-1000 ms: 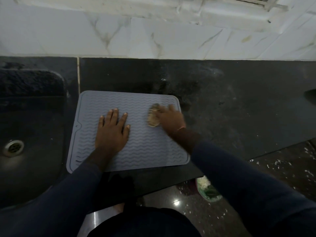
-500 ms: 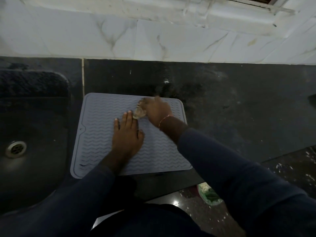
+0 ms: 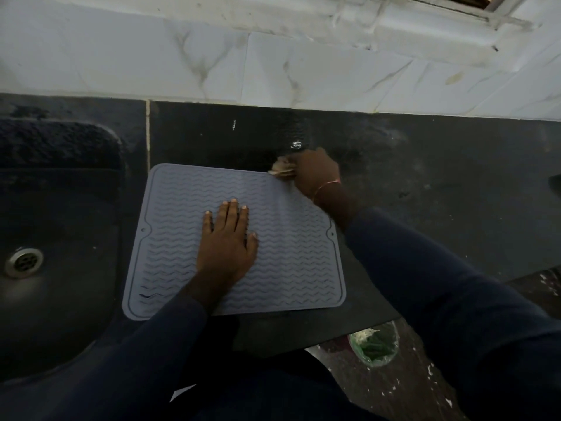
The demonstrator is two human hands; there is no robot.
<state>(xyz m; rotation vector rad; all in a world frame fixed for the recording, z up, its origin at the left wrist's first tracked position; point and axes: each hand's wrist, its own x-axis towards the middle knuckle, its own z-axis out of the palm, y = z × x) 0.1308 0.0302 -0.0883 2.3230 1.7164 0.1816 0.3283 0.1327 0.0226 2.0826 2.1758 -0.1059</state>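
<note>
Scene: We look down on a dark counter [image 3: 425, 192] beneath a pale marble-tiled wall [image 3: 212, 56], where a person in dark sleeves works over a grey mat [image 3: 182, 238].

Mat: It lies flat on the counter just right of the sink [image 3: 76, 299], its wavy ribs facing up and its near edge close to the counter's front edge.

Left hand: We see the left hand [image 3: 226, 244] spread on the middle of the mat, fingers straight and close together, palm pressing down, holding nothing.

Right hand: The right hand [image 3: 315, 174] sits at the mat's far right corner, fingers curled round a pale pad [image 3: 280, 170]; a thin bangle [image 3: 326, 186] circles the wrist.

Pad: It peeks out left of the knuckles, at the mat's far edge, where mat meets counter.

Sink: We find the dark basin at the left holding only its metal drain [image 3: 23, 262]; whether any water stands in it we cannot tell.

Bucket: On the floor below the counter's front edge stands a small green-rimmed bucket [image 3: 376, 364], with green leaves and white scraps inside.

Floor: White flecks dot the dark floor around the bucket.
</note>
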